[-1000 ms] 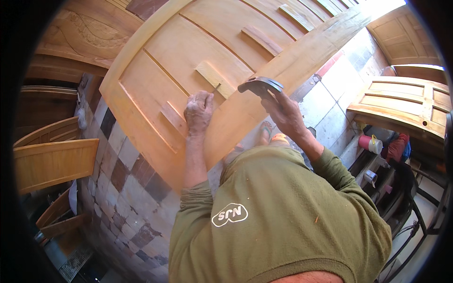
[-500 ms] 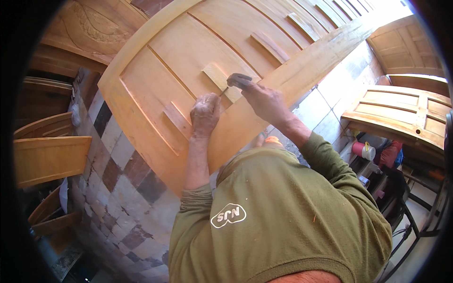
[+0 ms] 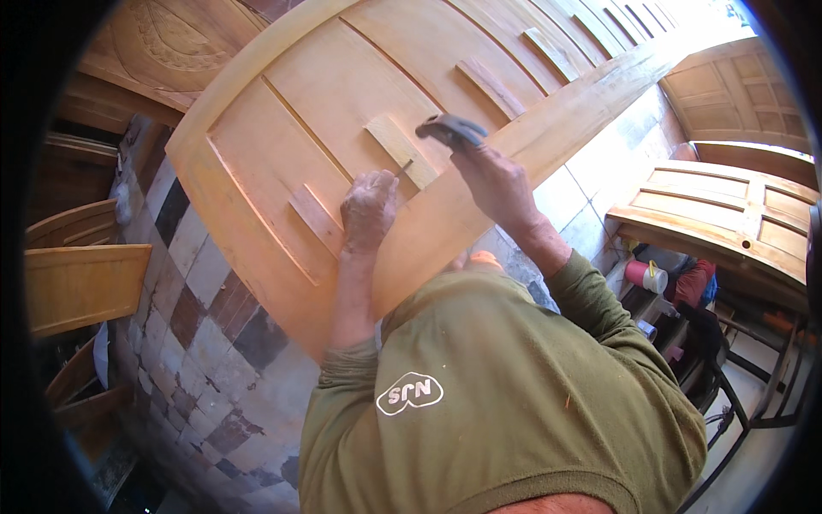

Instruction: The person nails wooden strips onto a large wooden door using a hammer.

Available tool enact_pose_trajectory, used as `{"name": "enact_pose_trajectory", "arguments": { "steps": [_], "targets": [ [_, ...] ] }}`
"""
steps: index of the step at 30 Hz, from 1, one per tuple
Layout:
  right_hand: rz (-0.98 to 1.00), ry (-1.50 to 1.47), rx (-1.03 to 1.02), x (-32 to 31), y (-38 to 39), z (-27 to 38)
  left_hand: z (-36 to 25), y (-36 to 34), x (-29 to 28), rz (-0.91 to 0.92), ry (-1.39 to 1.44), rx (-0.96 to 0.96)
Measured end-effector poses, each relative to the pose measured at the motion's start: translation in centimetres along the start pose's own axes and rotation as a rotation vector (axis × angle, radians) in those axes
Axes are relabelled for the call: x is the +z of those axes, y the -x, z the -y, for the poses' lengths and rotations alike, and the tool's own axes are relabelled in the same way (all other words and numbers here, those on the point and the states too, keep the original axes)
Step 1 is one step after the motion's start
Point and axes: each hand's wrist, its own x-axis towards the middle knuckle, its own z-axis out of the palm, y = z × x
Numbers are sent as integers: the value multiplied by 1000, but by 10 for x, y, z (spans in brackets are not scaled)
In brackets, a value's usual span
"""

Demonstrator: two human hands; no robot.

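Observation:
A large light wooden door (image 3: 360, 77) lies flat in front of me, with several short wooden blocks fixed across its panel. My left hand (image 3: 368, 210) pinches a small nail (image 3: 402, 169) upright against one wooden block (image 3: 396, 147). Just right of it, my right hand (image 3: 497, 184) grips a hammer (image 3: 451, 130) whose dark metal head hangs a little above the nail. Another wooden block (image 3: 315, 219) lies just left of my left hand.
A carved wooden door (image 3: 154, 43) rests at the upper left, curved wooden pieces (image 3: 81, 283) at the left, more panelled doors (image 3: 728, 206) at the right. The floor is checkered tile (image 3: 205, 343). A red and white container (image 3: 644, 276) and a dark metal frame (image 3: 736, 385) stand at the right.
The hammer has swung from the door's right rail toward the block, where my left hand stays. My view has shifted slightly.

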Motion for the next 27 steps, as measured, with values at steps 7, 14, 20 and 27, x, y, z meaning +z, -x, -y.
{"name": "enact_pose_trajectory", "arguments": {
  "steps": [7, 14, 20, 27],
  "targets": [
    [-80, -818, 787, -45, 37, -23, 3, -5, 2, -188, 167, -111],
    [-254, -621, 555, -114, 77, -35, -7, -5, 4, -322, 40, -394],
    [-242, -695, 591, -139, 95, -82, -88, -58, 59, -235, 168, -301],
    [-144, -492, 755, -132, 137, -114, -124, -135, 120, -79, 130, -195]
  ]
}}
